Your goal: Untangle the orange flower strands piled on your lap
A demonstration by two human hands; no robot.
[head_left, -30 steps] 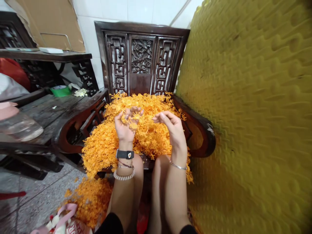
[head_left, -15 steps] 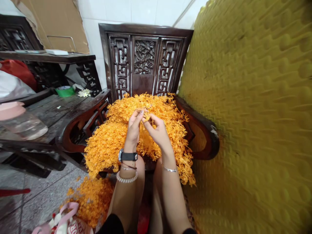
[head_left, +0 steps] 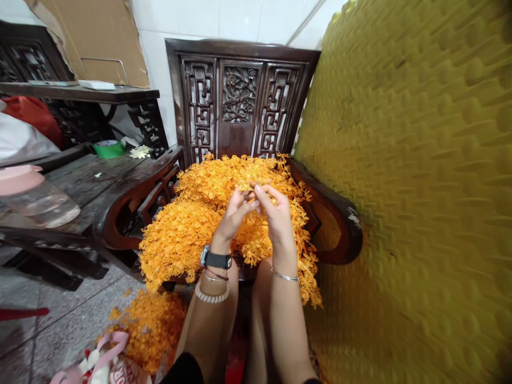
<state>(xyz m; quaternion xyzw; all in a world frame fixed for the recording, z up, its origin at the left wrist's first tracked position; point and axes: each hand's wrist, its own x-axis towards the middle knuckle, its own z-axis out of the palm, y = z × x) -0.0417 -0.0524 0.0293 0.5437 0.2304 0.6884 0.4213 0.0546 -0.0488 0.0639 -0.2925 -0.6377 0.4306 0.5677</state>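
Note:
A heap of small orange plastic flower pieces (head_left: 188, 234) covers the seat of a dark carved wooden armchair (head_left: 240, 96). My left hand (head_left: 234, 213) and my right hand (head_left: 276, 213) meet above the heap, fingertips touching. Between them they pinch a small orange flower piece (head_left: 251, 192), mostly hidden by the fingers. The left wrist carries a black watch and bead bracelets, the right wrist a thin bangle. More orange pieces (head_left: 152, 325) lie on the floor below the seat.
A yellow egg-crate foam sheet (head_left: 420, 213) fills the right side. At the left stands a dark wooden bench (head_left: 80, 181) with a green tape roll (head_left: 106, 149) and a clear plastic jar (head_left: 38, 200). A pink-handled bag (head_left: 104, 362) sits on the floor.
My hands, apart a second ago with the left palm holding loose pieces, have come together and shifted slightly right, fingertips now joined on one piece.

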